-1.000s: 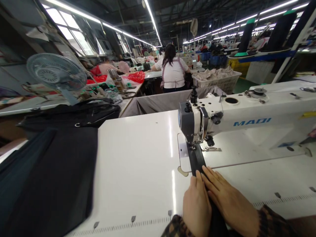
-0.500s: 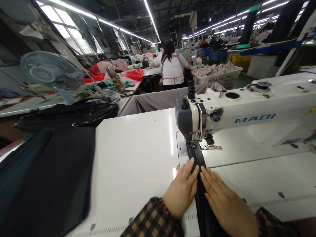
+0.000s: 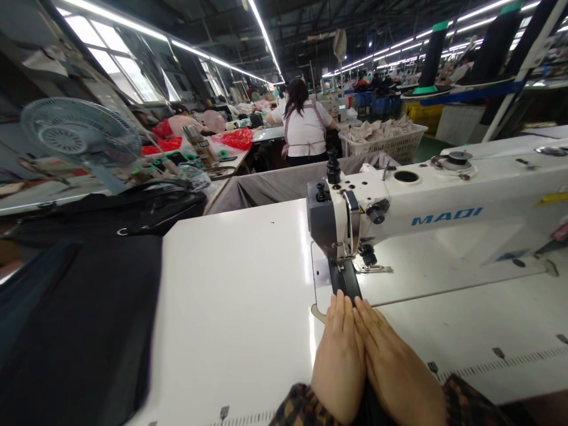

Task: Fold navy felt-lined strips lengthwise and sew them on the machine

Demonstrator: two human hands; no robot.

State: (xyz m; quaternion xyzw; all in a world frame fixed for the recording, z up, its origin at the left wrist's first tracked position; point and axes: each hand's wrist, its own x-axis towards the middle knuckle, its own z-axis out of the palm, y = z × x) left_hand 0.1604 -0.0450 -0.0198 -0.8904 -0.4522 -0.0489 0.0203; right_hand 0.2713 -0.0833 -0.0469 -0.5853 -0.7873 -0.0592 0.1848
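A narrow black strip of material (image 3: pixel 347 283) runs under the presser foot of a white sewing machine (image 3: pixel 399 228). My left hand (image 3: pixel 341 358) lies flat on the strip, fingers stretched towards the needle. Beside it, touching it, my right hand (image 3: pixel 393 361) presses down with straight fingers on the strip's right side. Both sets of fingertips are a short way in front of the presser foot. Between my wrists a little more of the black material shows; the rest is hidden under my hands.
Large black pieces (image 3: pixel 84 319) hang at the table's left edge. A fan (image 3: pixel 82 136) stands at the back left. Ahead, a person (image 3: pixel 306 124) sits facing away, beside a basket of beige cloth (image 3: pixel 381 139). Black thread cones (image 3: pixel 432 62) stand at the upper right.
My left hand has turned and moved in against my right hand, its fingers now together. The view has shifted slightly, so the machine appears further left.
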